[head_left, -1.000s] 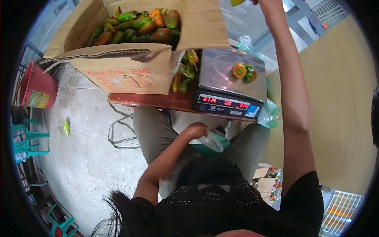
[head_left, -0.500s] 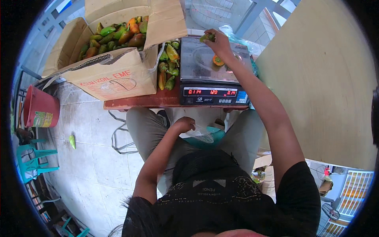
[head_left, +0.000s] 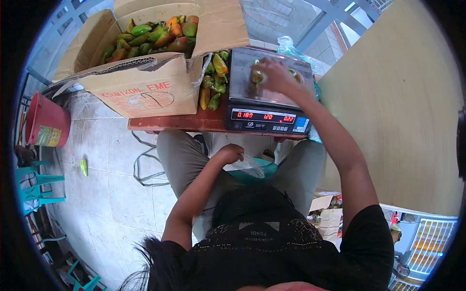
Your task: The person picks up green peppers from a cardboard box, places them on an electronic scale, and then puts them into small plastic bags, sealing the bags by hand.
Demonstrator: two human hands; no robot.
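Observation:
My left hand (head_left: 232,153) is closed on the gathered top of a clear plastic bag (head_left: 250,166), which hangs between my knees. Over the steel plate of a digital scale (head_left: 239,89) is my right hand (head_left: 274,73), blurred by motion. Its fingertips are at a green and reddish pepper (head_left: 256,73) on the plate; the blur hides whether they grip it. Another pepper (head_left: 294,74) on the plate shows partly past my right wrist. Beside the scale lies a pile of green and yellow peppers (head_left: 214,83).
An open cardboard box (head_left: 141,97) full of peppers (head_left: 160,38) stands left on the red table (head_left: 170,122). A wooden board (head_left: 393,106) rises at the right. On the tiled floor are a red bucket (head_left: 47,120), a stray green pepper (head_left: 84,167) and a teal stool (head_left: 41,186).
My right hand has come down with the pepper from the scale's far edge to its plate, and the lit digits have changed. My left hand keeps its hold on the bag.

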